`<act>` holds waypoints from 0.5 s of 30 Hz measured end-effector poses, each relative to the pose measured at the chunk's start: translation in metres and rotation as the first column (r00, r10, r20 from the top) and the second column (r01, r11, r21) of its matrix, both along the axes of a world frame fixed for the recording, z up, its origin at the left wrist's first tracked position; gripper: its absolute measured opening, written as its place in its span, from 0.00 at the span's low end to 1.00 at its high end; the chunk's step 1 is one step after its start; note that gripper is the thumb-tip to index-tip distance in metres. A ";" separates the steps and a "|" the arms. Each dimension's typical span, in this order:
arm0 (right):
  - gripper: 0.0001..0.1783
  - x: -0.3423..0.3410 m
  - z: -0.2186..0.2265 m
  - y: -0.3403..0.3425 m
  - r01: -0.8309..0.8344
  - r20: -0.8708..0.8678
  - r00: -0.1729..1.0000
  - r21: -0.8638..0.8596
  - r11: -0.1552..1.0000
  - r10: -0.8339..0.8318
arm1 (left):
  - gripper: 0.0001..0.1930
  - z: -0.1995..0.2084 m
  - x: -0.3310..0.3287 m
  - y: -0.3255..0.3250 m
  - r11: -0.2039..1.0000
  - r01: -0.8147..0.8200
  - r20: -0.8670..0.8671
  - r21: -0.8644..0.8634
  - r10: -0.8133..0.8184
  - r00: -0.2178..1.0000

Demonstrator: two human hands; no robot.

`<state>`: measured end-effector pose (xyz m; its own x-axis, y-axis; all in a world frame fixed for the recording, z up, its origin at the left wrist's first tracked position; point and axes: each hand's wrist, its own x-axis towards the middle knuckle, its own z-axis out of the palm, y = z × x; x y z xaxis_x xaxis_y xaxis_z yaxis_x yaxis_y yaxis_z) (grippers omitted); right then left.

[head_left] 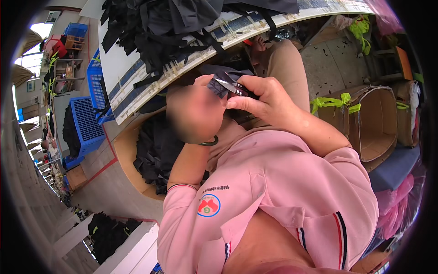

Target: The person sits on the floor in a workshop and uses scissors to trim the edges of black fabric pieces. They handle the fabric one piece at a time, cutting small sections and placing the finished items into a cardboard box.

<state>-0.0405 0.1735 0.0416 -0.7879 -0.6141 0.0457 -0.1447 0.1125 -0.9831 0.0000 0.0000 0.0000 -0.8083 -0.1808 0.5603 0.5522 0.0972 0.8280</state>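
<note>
My right hand (269,98) is closed around a pair of thread snips (226,84) with dark handles and bare metal blades. The blades point left, against a small piece of dark fabric (214,89). That fabric is pinched in my left hand (195,112), most of which is blurred. Both hands meet above my lap, just below the table's near edge. Whether the blades cut through anything cannot be made out.
Black fabric pieces (159,27) are heaped on the worn table (125,86) ahead. A cardboard box (123,146) of black fabric stands at my left, near a blue crate (89,125). Another cardboard box (374,123) is on the right. Dark scraps litter the floor (328,64).
</note>
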 end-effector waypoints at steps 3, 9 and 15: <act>0.20 0.000 -0.001 -0.002 0.040 -0.034 0.999 -0.068 0.997 -0.042 | 0.09 0.003 0.000 0.001 1.000 0.012 0.007 -0.017 -0.011 1.000; 0.20 0.000 0.003 0.002 0.005 0.094 0.996 -0.051 0.999 0.000 | 0.09 0.006 0.001 -0.006 0.996 0.053 0.011 -0.074 -0.053 0.999; 0.24 -0.010 0.011 0.016 -0.102 0.274 0.956 -0.030 0.994 0.107 | 0.09 0.013 0.000 -0.011 0.968 0.203 0.174 0.147 -0.227 0.958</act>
<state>-0.0508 0.1894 0.0525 -0.7029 -0.6945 -0.1536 0.1216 0.0954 -0.9880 -0.0001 -0.0108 0.0131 -0.9242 -0.0505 0.3787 0.3820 -0.1192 0.9164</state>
